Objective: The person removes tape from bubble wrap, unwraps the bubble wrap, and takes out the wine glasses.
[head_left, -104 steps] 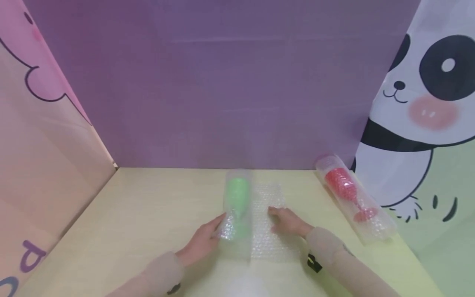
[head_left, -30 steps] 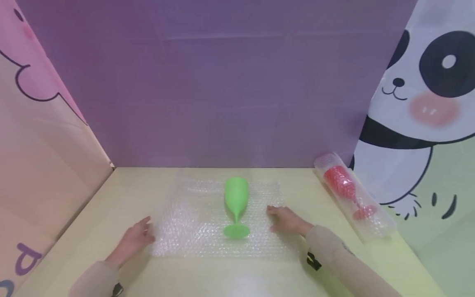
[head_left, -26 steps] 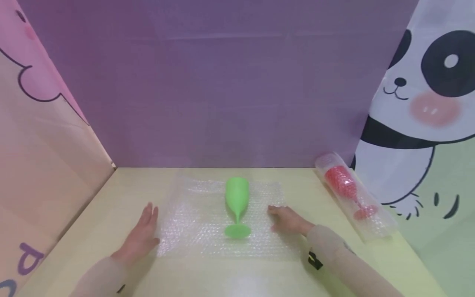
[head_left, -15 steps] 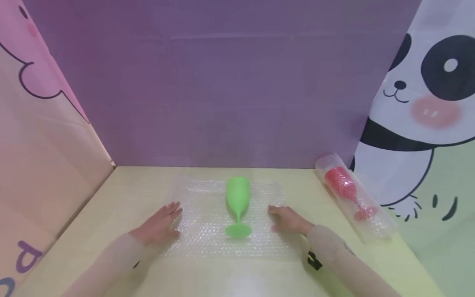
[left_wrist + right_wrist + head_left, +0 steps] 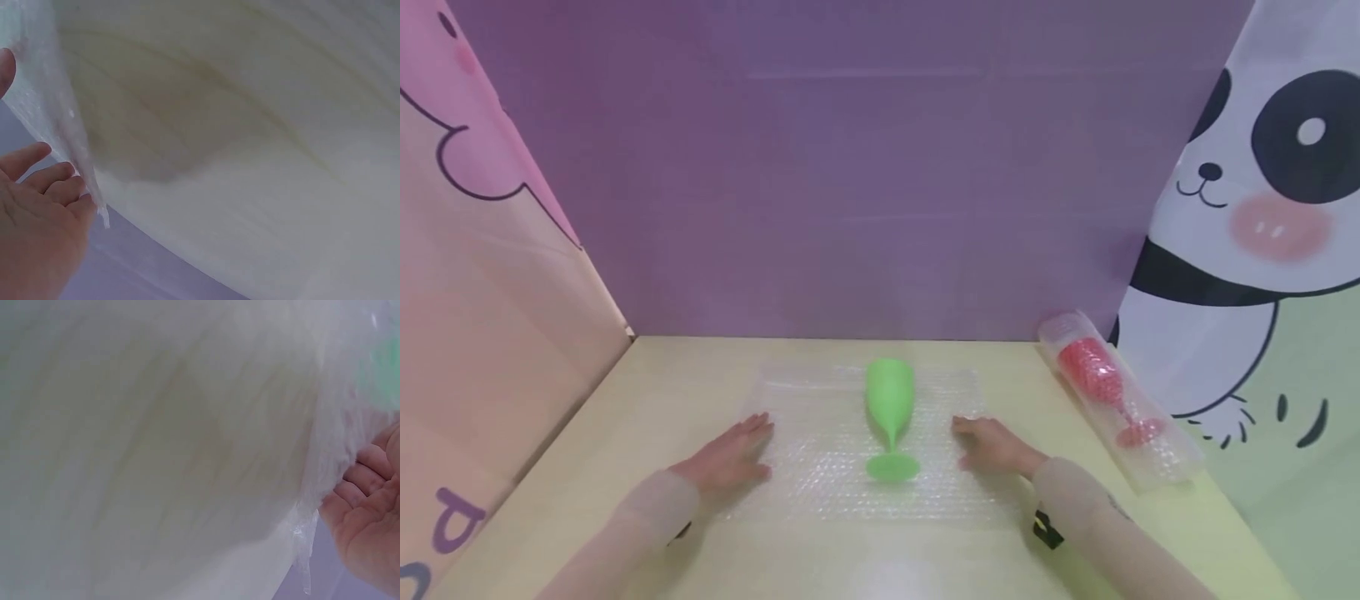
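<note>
A green goblet (image 5: 891, 400) lies on its side on a flat sheet of bubble wrap (image 5: 820, 467), its foot towards the front. The left hand (image 5: 730, 457) rests at the sheet's left edge, fingers extended; the left wrist view shows that hand (image 5: 44, 219) against the edge of the wrap (image 5: 72, 125). At the sheet's right edge rests the right hand (image 5: 996, 446). In the right wrist view its fingers are loosely bent beside the wrap (image 5: 344, 425), the palm (image 5: 369, 519) partly cut off by the frame. Neither hand touches the goblet.
A red goblet (image 5: 1090, 371) rolled in bubble wrap (image 5: 1165, 458) lies slanted along the right edge of the pale table (image 5: 625, 417). A purple backdrop (image 5: 850, 167) stands behind, with printed cloths at both sides.
The wrap's left part has been unfolded off the goblet to the left. The left hand went left, let go, then came back onto the sheet's left edge. Sheet and goblet have shifted slightly right.
</note>
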